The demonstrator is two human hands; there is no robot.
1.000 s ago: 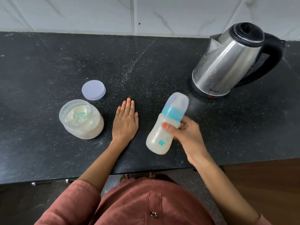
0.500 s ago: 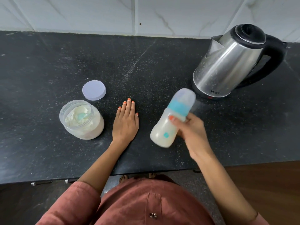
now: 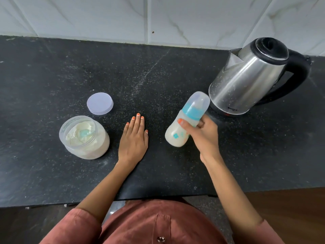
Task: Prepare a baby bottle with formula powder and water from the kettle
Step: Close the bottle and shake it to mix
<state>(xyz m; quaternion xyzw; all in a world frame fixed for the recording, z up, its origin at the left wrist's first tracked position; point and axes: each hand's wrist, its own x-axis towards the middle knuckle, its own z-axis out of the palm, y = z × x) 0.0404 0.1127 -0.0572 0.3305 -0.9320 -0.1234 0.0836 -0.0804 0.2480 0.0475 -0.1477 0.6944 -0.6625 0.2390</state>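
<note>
My right hand (image 3: 204, 136) grips a baby bottle (image 3: 175, 136) above the black counter (image 3: 52, 67). The bottle is tilted, its clear cap and blue collar pointing up and right, and it holds milky white liquid. My left hand (image 3: 133, 140) rests flat on the counter, fingers straight, between the bottle and an open jar of formula powder (image 3: 86, 138). A blue scoop lies in the powder. The steel kettle (image 3: 246, 80) with its black lid and handle stands at the back right, lid closed.
The jar's round pale lid (image 3: 100, 103) lies flat on the counter behind the jar. A white tiled wall (image 3: 158, 16) runs along the back. The counter's front edge is just in front of my body.
The bottle in my right hand has swung up and to the right, then back down a little, changing its tilt. My left hand has stayed flat in place.
</note>
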